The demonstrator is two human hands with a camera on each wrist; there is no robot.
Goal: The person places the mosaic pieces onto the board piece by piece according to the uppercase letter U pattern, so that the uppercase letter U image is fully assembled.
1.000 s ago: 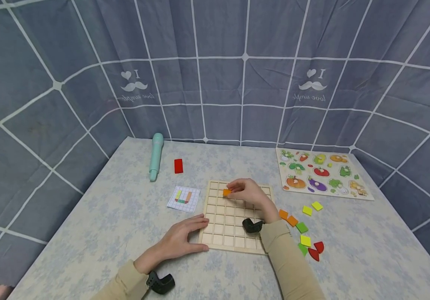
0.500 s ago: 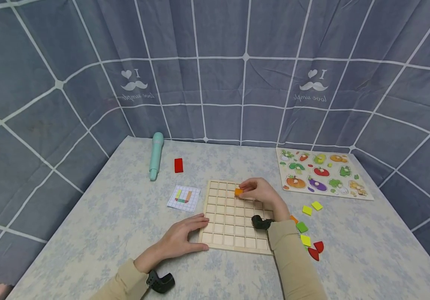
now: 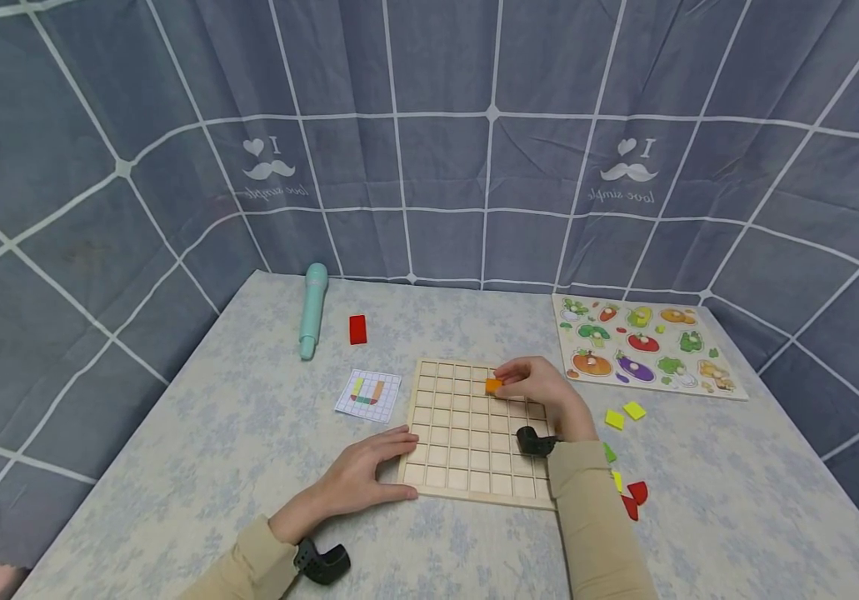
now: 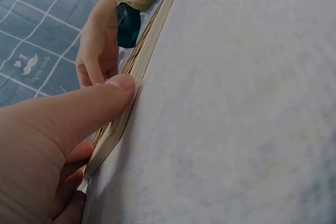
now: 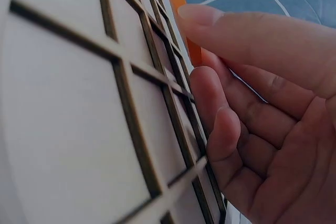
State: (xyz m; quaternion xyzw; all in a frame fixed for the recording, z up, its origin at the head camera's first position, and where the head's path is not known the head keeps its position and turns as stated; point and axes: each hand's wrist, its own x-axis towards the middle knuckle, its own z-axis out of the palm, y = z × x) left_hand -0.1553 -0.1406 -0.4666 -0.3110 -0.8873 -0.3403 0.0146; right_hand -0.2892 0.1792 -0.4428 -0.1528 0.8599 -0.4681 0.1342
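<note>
My right hand [image 3: 541,390] pinches a small orange square tile [image 3: 493,387] between thumb and fingers, close over the far part of a wooden grid board [image 3: 458,479]. In the right wrist view the orange tile [image 5: 185,27] stands tilted up beside the board's dark-lined dividers [image 5: 123,72], with the thumb against its face. My left hand [image 3: 354,475] rests at the board's left side, its fingers fairly straight. Seen from the left wrist, the thumb [image 4: 100,103] touches the board's wooden edge [image 4: 152,40] while the other fingers lie lower along the side.
A card with a coloured grid pattern [image 3: 368,397] lies left of the board. Beyond are a red tile [image 3: 357,329] and a teal microphone-shaped object [image 3: 312,312]. On the right sit yellow tiles [image 3: 614,419], red quarter-round pieces [image 3: 637,492] and a vegetable puzzle board [image 3: 646,346].
My right hand has moved to the right along the far rows of the board, carrying the orange tile. The left hand has stayed at the board's left side.
</note>
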